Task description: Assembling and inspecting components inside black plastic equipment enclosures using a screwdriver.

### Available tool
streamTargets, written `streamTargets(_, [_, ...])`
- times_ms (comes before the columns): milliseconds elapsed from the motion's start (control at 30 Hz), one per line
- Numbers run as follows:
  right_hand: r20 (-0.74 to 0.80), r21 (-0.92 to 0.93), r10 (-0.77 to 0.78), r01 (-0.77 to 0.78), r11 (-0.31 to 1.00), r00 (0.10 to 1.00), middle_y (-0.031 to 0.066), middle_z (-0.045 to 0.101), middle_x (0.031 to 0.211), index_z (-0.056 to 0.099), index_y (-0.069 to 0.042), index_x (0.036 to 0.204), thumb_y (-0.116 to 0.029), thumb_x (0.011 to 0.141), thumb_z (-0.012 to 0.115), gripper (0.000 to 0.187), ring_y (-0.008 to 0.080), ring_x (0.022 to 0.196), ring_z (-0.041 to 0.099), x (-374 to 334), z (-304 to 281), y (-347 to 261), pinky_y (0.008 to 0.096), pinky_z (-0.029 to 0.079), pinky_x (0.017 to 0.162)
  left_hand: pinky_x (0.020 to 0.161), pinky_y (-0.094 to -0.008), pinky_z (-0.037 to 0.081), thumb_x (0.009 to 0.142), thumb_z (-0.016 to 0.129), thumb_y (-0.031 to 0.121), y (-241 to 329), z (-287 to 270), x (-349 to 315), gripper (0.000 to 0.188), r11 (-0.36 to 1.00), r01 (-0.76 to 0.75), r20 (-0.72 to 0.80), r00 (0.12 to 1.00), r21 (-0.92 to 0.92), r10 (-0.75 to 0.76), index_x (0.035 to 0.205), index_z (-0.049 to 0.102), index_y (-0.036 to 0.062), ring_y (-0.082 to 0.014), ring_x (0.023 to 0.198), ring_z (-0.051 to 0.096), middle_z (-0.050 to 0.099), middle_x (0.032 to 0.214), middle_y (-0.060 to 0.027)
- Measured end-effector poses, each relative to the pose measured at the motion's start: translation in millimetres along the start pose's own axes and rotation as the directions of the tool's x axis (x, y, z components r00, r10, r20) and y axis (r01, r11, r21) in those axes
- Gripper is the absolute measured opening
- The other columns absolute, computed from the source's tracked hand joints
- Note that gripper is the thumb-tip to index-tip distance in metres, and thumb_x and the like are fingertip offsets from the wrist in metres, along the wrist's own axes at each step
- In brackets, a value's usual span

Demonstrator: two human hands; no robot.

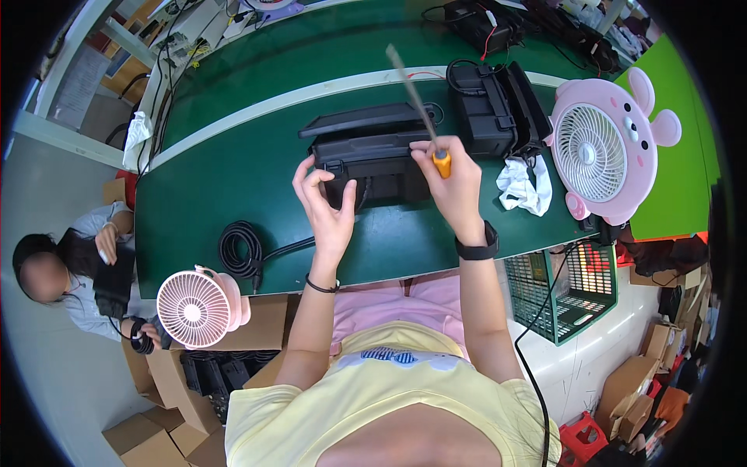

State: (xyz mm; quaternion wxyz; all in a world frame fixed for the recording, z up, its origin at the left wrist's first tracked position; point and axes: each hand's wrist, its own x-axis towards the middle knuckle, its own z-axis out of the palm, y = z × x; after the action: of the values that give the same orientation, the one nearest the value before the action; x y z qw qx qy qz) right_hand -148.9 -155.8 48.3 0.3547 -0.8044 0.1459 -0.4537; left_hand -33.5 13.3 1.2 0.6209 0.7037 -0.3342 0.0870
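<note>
A black plastic case (373,148) lies on the green table in front of me, its lid (362,121) raised at the far side. My left hand (328,214) grips the case's near left corner, fingers on a latch and thumb against the front. In my right hand (453,183) is a screwdriver (441,162) with an orange handle. Its long metal shaft points up and away over the case's right end. The right fingertips also touch the case's right side. A black cable (292,247) runs from near the case to a coil (241,247) on the left.
Another black case (486,109) stands open at the right, beside a white cloth (525,185) and a pink fan (595,148). A smaller pink fan (194,307) is at the near left. Below the table are a green crate (560,292) and cardboard boxes (156,412). A person (85,265) sits left.
</note>
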Motion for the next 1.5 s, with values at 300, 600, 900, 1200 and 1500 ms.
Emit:
streamTargets(300, [-0.128, 0.262, 0.172, -0.134, 0.956, 0.977, 0.0063, 0.075, 0.086, 0.054, -0.007, 0.081, -0.003, 0.076, 0.085, 0.032, 0.0176, 0.081, 0.068, -26, 14, 5, 0.0296, 0.053, 0.072, 0.101, -0.0420, 0.043, 0.085, 0.075, 0.004, 1, 4, 5, 0.043, 1.000, -0.015, -0.016, 1.000, 0.011, 0.016, 0.116, 0.046, 0.0082, -0.0362, 0.126, 0.046, 0.039, 0.140, -0.0216])
streamTargets(600, [-0.026, -0.136, -0.223, 0.218, 0.966, 0.974, 0.0065, 0.072, 0.109, 0.053, -0.009, 0.080, -0.006, 0.064, 0.089, 0.040, 0.0300, 0.102, 0.063, -31, 8, 9, 0.0379, 0.052, 0.085, 0.109, -0.0443, 0.043, 0.086, 0.074, 0.003, -2, 2, 27, 0.048, 0.994, -0.038, 0.053, 0.998, 0.104, 0.033, 0.123, 0.043, 0.0075, -0.0304, 0.130, 0.046, 0.040, 0.140, -0.0182])
streamTargets(900, [-0.082, -0.232, -0.219, 0.195, 0.953, 0.972, 0.0026, 0.075, 0.100, 0.057, -0.009, 0.082, -0.012, 0.074, 0.086, 0.031, 0.0244, 0.095, 0.066, 4, 5, 13, 0.0320, 0.055, 0.076, 0.107, -0.0426, 0.046, 0.087, 0.073, 0.004, -5, -1, 29, 0.047, 0.987, -0.069, 0.091, 0.994, 0.144, 0.056, 0.124, 0.043, 0.0071, -0.0293, 0.127, 0.048, 0.041, 0.137, -0.0174])
streamTargets(1200, [-0.195, -0.117, -0.010, -0.013, 0.993, 0.981, 0.0051, 0.074, 0.091, 0.070, -0.008, 0.099, -0.022, 0.078, 0.085, 0.030, 0.0225, 0.086, 0.066, 15, 15, 17, 0.0329, 0.055, 0.073, 0.102, -0.0417, 0.046, 0.090, 0.073, 0.014, 3, 1, 42, 0.045, 0.977, -0.060, 0.090, 0.995, 0.207, 0.042, 0.126, 0.047, 0.0062, -0.0369, 0.124, 0.051, 0.046, 0.137, -0.0220])
streamTargets(1500, [0.071, -0.316, -0.070, 0.089, 0.945, 0.995, 0.0042, 0.071, 0.110, 0.061, -0.017, 0.134, -0.041, 0.060, 0.089, 0.083, 0.0245, 0.107, 0.062, 13, -2, 10, 0.0351, 0.054, 0.089, 0.101, -0.0412, 0.048, 0.089, 0.072, 0.013, 7, 3, 68, 0.045, 0.961, -0.056, 0.156, 0.988, 0.269, 0.014, 0.128, 0.050, 0.0074, -0.0347, 0.125, 0.054, 0.053, 0.139, -0.0158])
